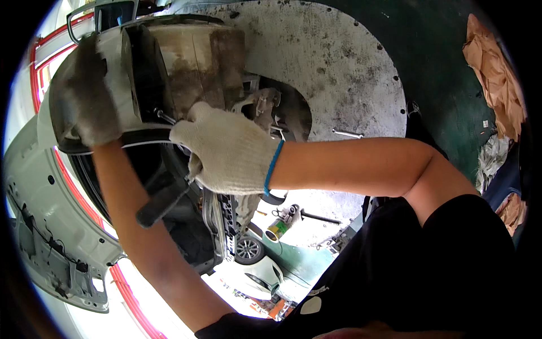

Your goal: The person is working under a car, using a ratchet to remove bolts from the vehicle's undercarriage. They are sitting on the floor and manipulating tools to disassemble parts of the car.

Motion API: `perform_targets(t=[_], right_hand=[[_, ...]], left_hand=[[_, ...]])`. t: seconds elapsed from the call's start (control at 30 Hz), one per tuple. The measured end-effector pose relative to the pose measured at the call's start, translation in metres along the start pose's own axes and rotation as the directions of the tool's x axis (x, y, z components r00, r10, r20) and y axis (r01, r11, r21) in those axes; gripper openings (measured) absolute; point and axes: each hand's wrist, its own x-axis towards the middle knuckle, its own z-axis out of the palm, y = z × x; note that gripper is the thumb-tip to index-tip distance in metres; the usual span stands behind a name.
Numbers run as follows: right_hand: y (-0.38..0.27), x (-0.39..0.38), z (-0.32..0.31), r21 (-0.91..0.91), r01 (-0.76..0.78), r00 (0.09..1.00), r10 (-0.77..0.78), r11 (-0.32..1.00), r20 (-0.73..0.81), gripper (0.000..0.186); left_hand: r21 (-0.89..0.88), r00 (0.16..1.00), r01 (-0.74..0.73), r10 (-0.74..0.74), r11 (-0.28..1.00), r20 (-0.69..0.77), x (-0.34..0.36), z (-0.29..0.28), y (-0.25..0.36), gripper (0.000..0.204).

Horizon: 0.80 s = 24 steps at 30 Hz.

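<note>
My left hand (93,96), in a dirty knit glove, reaches over a pale car body panel (127,101). It is blurred, but its outline looks stretched out, fingers upward, with nothing visible in it. Whether it touches the panel is unclear. My right hand (228,147), in a cream knit glove with a blue cuff edge, is closed around a dark-handled tool (158,206) with a metal shaft. The blurred handle sticks out below the glove. A shiny metal rod (165,117) shows beyond the fingers, pointing into a dark gap in the bodywork; its join to the tool is hidden.
A round, stained metal plate (339,62) surrounds the car part's right side, with a wrench (347,134) lying on it. An open, pale car panel (51,214) is at left. Brown paper (491,73) lies at right. Another white car (254,277) stands below, near a can (276,230).
</note>
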Motion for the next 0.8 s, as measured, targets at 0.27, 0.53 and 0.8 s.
perform_targets(t=[0.27, 0.53, 0.8], right_hand=[[-0.007, -0.002, -0.011, 0.017, -0.055, 0.997, 0.054, 0.998, 0.054, 0.041], [0.006, -0.006, 0.001, -0.039, 0.368, 0.913, -0.369, 0.929, -0.173, 0.035], [0.025, 0.013, -0.039, 0.2, 0.477, 0.774, -0.517, 0.856, 0.366, 0.036]], left_hand=[[-0.068, 0.986, 0.013, -0.024, 0.998, -0.164, -0.014, 0.039, -0.015, 0.104], [-0.13, 0.98, 0.044, -0.068, 0.99, -0.189, -0.007, 0.045, -0.02, 0.116], [-0.184, 0.98, 0.034, -0.068, 0.982, -0.185, -0.008, 0.044, -0.021, 0.113]])
